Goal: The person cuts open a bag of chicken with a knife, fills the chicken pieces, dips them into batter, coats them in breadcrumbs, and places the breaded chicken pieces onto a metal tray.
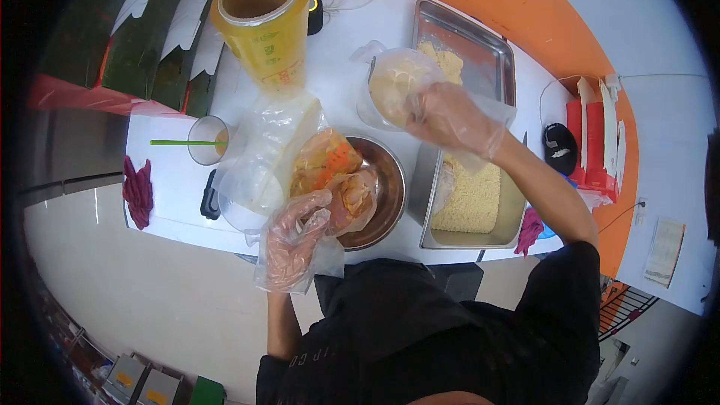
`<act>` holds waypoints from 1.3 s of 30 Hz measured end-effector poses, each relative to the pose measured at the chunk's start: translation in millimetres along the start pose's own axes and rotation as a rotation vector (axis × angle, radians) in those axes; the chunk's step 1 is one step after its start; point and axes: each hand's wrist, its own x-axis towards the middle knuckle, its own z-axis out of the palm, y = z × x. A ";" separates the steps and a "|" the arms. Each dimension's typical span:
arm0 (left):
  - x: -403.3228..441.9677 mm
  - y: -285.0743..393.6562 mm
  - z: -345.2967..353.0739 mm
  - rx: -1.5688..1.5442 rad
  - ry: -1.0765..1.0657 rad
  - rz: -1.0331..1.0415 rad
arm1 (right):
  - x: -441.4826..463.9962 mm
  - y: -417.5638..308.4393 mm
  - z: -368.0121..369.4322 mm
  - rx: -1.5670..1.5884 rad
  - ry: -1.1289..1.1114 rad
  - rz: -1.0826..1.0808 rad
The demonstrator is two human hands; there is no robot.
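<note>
My left hand, in a clear plastic glove, has its fingers curled at the edge of a clear plastic bag with orange print. Raw, sauce-coated meat shows at the bag's mouth, over a steel bowl. Also gloved, my right hand is closed at the near rim of a translucent tub with pale yellow contents. Its fingertips are partly hidden, and whatever they hold cannot be made out.
Right of the bowl, a deep steel pan contains yellowish crumbs. Behind it is a shallow steel tray. A large film roll stands back left, near a cup with a green straw. Purple cloths lie at the table's edges.
</note>
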 end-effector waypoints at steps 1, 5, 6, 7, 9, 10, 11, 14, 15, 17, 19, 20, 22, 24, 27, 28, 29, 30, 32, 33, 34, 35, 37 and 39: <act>-0.2 -1.0 0.3 -0.023 -0.003 -0.006 | -1.9 -7.8 -7.8 0.011 -0.055 -0.024; 1.4 3.4 3.4 0.025 -0.024 0.082 | 16.3 -6.1 -14.3 -0.097 -0.097 0.038; 1.5 3.6 4.1 0.036 -0.030 0.092 | 25.1 3.4 -13.0 -0.115 -0.065 0.081; 1.1 3.5 4.7 0.047 -0.035 0.101 | 35.4 16.3 -9.3 -0.133 -0.033 0.122; -0.9 1.5 4.9 0.032 -0.039 0.105 | 47.3 30.0 -11.2 -0.142 0.043 0.152; -2.3 0.3 4.4 0.024 -0.039 0.107 | 49.7 33.9 -16.5 -0.134 0.086 0.141; -3.6 -0.6 3.6 0.022 -0.033 0.100 | 50.3 35.9 -19.9 -0.127 0.129 0.128; -6.2 -2.6 1.3 -0.010 -0.009 0.054 | 36.4 23.4 -19.6 -0.120 0.076 0.098; -7.0 -2.7 1.1 -0.035 -0.002 0.018 | 27.0 21.0 -16.2 -0.128 0.051 0.049; -6.9 -3.4 0.8 -0.028 0.002 0.012 | 6.6 15.8 -5.9 -0.144 0.000 -0.051; -4.9 -4.0 0.6 0.040 -0.010 0.070 | -6.2 -4.4 -11.9 -0.072 -0.062 -0.044; -4.5 -5.3 1.4 0.040 -0.013 0.086 | -8.8 -9.8 -14.6 -0.036 -0.089 -0.037; -2.9 -8.0 3.2 0.044 -0.029 0.121 | -1.6 -8.0 -12.6 -0.105 -0.077 -0.019; -1.4 -3.4 5.8 0.037 -0.054 0.091 | 12.0 2.9 -9.0 -0.189 -0.016 -0.014; -1.5 1.6 6.7 0.043 -0.079 0.074 | 41.9 28.7 -7.2 -0.256 0.123 -0.004; -1.8 2.5 6.2 0.046 -0.084 0.072 | 50.1 32.9 -12.5 -0.228 0.158 0.018; -2.3 1.9 5.8 0.032 -0.082 0.066 | 53.0 34.0 -16.9 -0.200 0.192 0.040; -3.2 0.3 5.2 0.016 -0.079 0.060 | 51.0 32.8 -20.3 -0.172 0.187 0.042; -4.9 -1.6 3.2 0.013 -0.068 0.051 | 45.1 31.2 -26.2 -0.117 0.175 0.042; -5.6 -2.5 1.7 0.025 -0.060 0.047 | 39.1 27.5 -26.7 -0.109 0.125 0.009; -6.0 -3.3 1.7 0.037 -0.052 0.045 | 29.0 20.7 -26.8 -0.102 0.074 -0.025; -6.1 -3.9 2.6 0.031 -0.050 0.060 | 19.4 14.7 -26.8 -0.095 0.023 -0.060; -7.9 -5.3 4.4 0.021 -0.043 0.088 | -1.9 10.7 -14.1 -0.049 0.024 -0.079; -7.9 -7.0 5.4 0.052 -0.057 0.111 | -7.3 2.6 -15.8 -0.034 0.006 -0.076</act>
